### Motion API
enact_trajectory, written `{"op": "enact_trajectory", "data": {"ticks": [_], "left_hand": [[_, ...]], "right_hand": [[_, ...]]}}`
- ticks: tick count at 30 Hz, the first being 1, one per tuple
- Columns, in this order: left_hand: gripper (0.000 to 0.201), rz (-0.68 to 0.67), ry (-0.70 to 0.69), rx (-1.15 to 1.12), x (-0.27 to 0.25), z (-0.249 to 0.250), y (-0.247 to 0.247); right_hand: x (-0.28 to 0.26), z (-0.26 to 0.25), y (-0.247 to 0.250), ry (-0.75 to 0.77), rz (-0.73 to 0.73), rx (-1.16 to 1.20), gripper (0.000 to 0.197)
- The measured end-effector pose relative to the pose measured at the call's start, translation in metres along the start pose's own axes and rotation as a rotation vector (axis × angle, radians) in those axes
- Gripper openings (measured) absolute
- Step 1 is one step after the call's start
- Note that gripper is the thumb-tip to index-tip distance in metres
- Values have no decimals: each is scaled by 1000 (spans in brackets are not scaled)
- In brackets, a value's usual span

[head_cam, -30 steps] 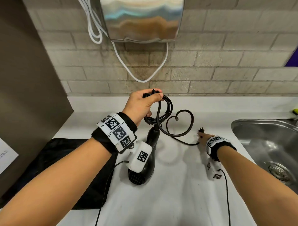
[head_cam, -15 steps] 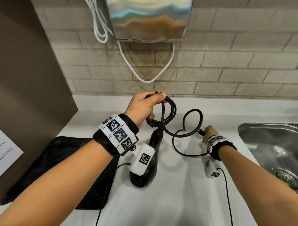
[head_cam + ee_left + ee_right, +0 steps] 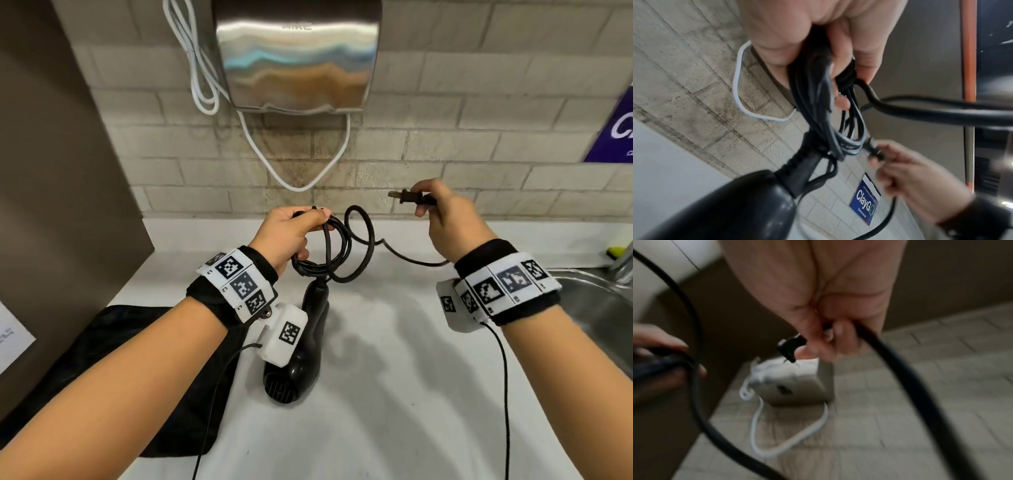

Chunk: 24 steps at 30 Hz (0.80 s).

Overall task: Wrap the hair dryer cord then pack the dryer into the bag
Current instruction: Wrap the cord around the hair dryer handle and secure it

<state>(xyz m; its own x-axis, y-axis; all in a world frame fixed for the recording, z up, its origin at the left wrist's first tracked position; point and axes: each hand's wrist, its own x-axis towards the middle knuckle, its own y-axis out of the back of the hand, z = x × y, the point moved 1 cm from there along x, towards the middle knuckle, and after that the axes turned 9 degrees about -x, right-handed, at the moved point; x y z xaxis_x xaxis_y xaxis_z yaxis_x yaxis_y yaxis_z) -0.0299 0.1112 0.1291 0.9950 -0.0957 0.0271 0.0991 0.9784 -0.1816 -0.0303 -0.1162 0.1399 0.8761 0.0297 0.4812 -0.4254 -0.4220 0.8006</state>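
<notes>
A black hair dryer [image 3: 301,359] hangs nose down over the white counter [image 3: 394,394], partly hidden by my left wrist camera. Its black cord [image 3: 337,253] is looped in several coils that my left hand [image 3: 291,233] grips above the handle; the left wrist view shows the coils [image 3: 818,91] in my curled fingers and the dryer body [image 3: 740,206] below. My right hand [image 3: 442,219] is raised near the brick wall and pinches the plug [image 3: 407,197], prongs pointing left. The plug [image 3: 791,345] shows blurred in the right wrist view. A black bag [image 3: 113,370] lies flat at the left.
A steel hand dryer [image 3: 294,58] with a white cable [image 3: 205,78] hangs on the brick wall. A steel sink [image 3: 596,308] lies at the right. A dark panel [image 3: 58,205] stands along the left. A blue sign [image 3: 616,126] is on the wall at right.
My right hand picked the plug up off the counter and lifted it up toward the wall. The loose cord rose with it. My left hand keeps holding the coils.
</notes>
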Motion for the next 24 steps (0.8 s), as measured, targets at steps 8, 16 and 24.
{"op": "enact_trajectory", "data": {"ticks": [8, 16, 24], "left_hand": [[18, 14, -19, 14, 0, 2, 1], [14, 43, -40, 13, -4, 4, 7], [13, 19, -33, 15, -6, 2, 5]], "right_hand": [[-46, -67, 59, 201, 139, -8, 36], [-69, -80, 69, 302, -416, 245, 22], [-59, -89, -14, 73, -193, 271, 26]]}}
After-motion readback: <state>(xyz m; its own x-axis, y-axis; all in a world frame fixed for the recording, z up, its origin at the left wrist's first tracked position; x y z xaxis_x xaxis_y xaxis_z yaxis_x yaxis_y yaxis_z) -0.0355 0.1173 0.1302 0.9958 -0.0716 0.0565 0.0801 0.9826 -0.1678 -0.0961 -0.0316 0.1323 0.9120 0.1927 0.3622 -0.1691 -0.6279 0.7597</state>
